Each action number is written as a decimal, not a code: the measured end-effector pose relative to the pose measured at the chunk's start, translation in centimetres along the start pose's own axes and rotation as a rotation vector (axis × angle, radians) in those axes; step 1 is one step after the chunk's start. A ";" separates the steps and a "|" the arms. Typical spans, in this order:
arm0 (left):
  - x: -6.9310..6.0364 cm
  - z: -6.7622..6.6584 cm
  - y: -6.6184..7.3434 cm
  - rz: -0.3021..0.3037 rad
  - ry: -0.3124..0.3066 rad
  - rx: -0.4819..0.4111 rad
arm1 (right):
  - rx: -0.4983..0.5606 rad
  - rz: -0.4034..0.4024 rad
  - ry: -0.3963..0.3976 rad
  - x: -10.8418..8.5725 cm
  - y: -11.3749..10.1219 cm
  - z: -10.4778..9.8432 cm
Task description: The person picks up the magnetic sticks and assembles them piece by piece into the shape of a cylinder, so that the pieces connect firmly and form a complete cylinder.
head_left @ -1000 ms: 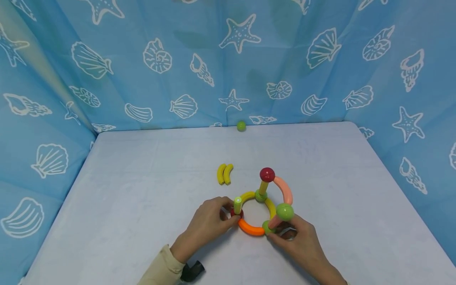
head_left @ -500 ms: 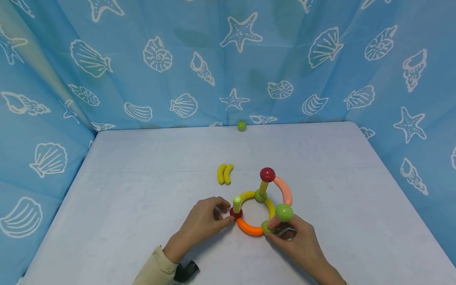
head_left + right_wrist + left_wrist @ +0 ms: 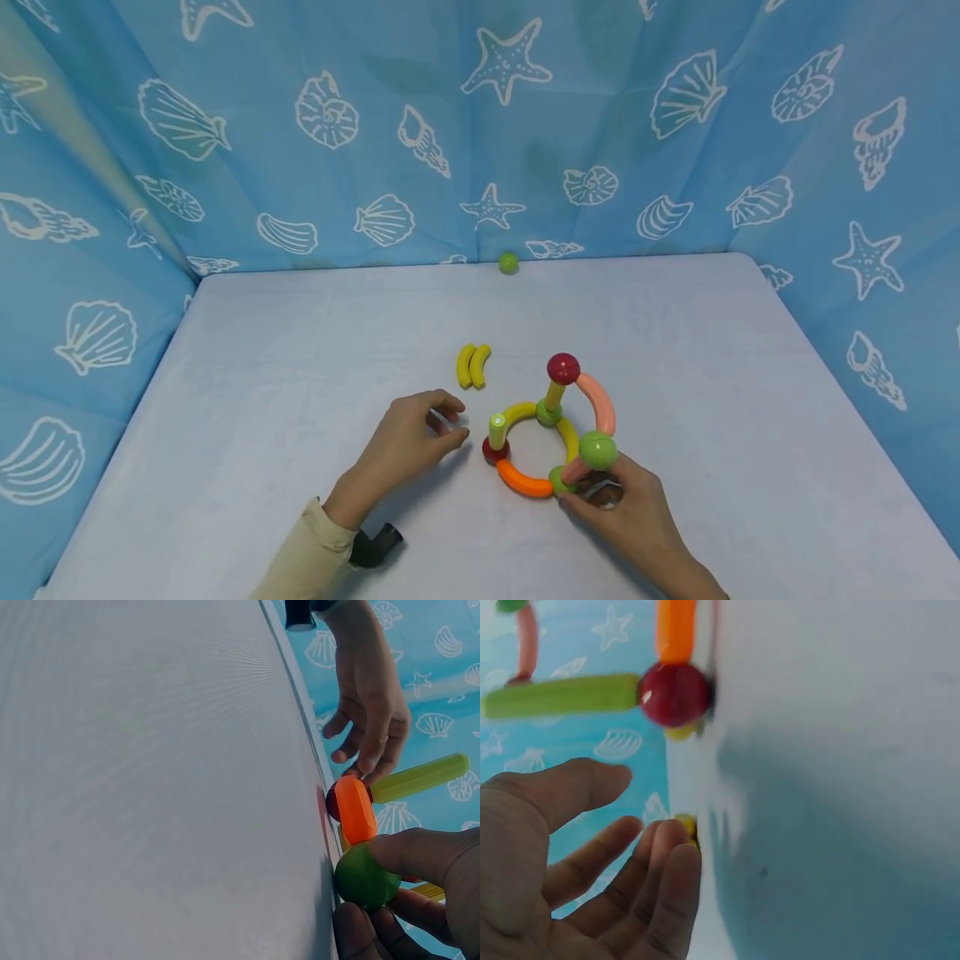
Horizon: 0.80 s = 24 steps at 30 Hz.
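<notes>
A ring of curved rods and balls lies on the table, with an orange curved rod at its front. My right hand pinches the green ball at the ring's front right corner. From that ball a pink rod rises to an upper green ball; a pink curved rod links it to an upper red ball. At the left corner a light-green rod stands on a red ball. Just left of it, apart from the ring, my left hand hovers with loosely bent fingers, holding nothing.
Two yellow curved rods lie side by side behind the ring. A loose green ball sits at the table's far edge, by a blue shell-patterned curtain. The white table spreads out on both sides.
My left hand has come away from the red ball with the light-green rod and moved left and slightly back. My right hand stays on the green ball; the ring has barely shifted left.
</notes>
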State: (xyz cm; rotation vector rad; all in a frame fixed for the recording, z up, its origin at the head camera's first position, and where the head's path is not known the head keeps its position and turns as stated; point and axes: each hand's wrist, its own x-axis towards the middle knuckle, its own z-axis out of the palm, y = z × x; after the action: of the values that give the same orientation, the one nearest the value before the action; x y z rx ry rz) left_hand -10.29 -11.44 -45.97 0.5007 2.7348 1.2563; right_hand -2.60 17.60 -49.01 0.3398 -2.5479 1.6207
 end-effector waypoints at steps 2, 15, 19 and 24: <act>0.7 -0.6 -0.4 -0.013 0.036 -0.045 | 0.003 -0.001 0.000 0.0 0.0 0.0; 7.5 -3.3 -3.5 0.038 0.171 0.003 | 0.020 0.077 -0.019 0.1 0.2 -0.2; 9.2 -3.7 -4.4 0.046 0.160 -0.017 | 0.028 0.055 -0.022 0.0 0.1 -0.2; 11.2 -3.8 -5.1 0.065 0.138 -0.014 | 0.025 0.039 -0.017 0.0 0.1 -0.1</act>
State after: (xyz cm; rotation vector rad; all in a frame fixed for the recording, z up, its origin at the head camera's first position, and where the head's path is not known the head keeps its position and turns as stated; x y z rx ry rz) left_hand -22.99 -13.55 -46.68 0.5250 2.8416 1.3735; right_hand -2.66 17.74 -49.00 0.3092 -2.5648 1.6709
